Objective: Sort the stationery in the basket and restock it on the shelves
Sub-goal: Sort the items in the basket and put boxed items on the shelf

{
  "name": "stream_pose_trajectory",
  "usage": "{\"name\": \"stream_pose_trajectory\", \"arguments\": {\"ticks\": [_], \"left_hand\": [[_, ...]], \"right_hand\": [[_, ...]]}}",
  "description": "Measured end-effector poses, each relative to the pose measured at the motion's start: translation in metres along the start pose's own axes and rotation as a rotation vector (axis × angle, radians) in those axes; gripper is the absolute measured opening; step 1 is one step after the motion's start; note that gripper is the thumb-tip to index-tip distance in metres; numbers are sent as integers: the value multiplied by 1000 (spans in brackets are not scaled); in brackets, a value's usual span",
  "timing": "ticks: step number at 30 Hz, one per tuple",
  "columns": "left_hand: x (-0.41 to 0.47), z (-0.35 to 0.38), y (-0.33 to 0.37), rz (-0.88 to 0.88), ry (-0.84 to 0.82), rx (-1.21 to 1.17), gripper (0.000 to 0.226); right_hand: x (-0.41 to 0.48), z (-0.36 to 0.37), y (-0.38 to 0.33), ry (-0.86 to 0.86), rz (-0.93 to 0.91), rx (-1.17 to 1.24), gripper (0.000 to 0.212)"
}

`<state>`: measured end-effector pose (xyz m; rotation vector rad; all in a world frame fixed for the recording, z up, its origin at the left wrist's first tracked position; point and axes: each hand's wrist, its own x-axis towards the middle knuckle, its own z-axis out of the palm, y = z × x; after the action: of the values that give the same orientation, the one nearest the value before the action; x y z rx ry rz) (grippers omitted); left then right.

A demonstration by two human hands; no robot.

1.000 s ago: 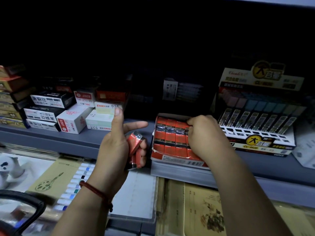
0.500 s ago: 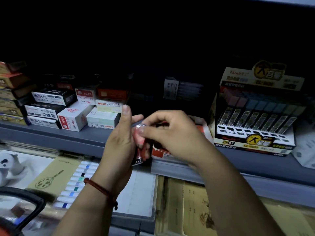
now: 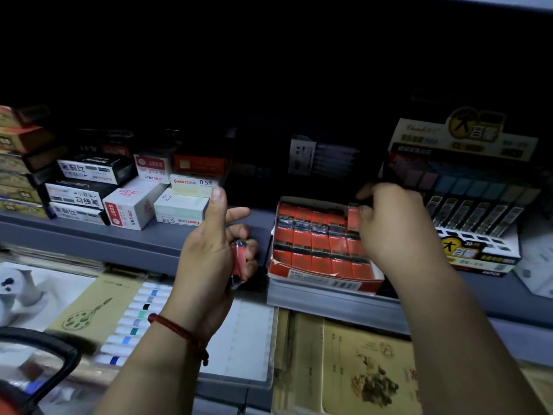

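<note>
An open red display box (image 3: pixel 321 277) of small red 2B lead packs sits at the front of the grey shelf (image 3: pixel 125 244). My right hand (image 3: pixel 392 226) pinches one red pack (image 3: pixel 354 218) over the box's back right corner. My left hand (image 3: pixel 209 253), with a red cord on the wrist, grips more red packs (image 3: pixel 238 260) in its curled lower fingers, thumb and forefinger raised, just left of the box. The basket's black handle (image 3: pixel 45 345) shows at bottom left.
Stacked white and black refill boxes (image 3: pixel 131 202) fill the shelf's left side. A tall lead-case display (image 3: pixel 469 187) stands right of the red box. Below lie a paint tube set (image 3: pixel 134 322) and brown notebooks (image 3: pixel 359 369).
My right hand took a red pack from my left hand and carried it right, to the back right corner of the red box. My left hand stayed put.
</note>
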<state>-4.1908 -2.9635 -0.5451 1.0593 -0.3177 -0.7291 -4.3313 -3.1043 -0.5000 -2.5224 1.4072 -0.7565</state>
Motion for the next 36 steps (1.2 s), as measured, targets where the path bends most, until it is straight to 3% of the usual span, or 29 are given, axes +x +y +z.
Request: {"name": "stream_pose_trajectory", "arguments": {"ticks": [2, 5, 11, 29, 31, 33, 36], "left_hand": [[0, 0, 0, 2, 1, -7, 59], [0, 0, 0, 2, -1, -13, 58], [0, -2, 0, 15, -10, -2, 57], [-1, 0, -1, 22, -7, -15, 53], [-1, 0, -2, 27, 14, -7, 54], [-1, 2, -2, 39, 38, 4, 54], [0, 5, -2, 41, 86, -3, 55]], "right_hand": [[-1, 2, -1, 10, 3, -43, 28], [-1, 4, -1, 50, 64, -95, 15], [0, 5, -1, 66, 144, -164, 17], [-4, 11, -3, -105, 47, -329, 13], [-7, 8, -7, -25, -7, -258, 15], [-12, 5, -17, 1, -122, -31, 16], [-22, 3, -42, -214, -285, 408, 12]]}}
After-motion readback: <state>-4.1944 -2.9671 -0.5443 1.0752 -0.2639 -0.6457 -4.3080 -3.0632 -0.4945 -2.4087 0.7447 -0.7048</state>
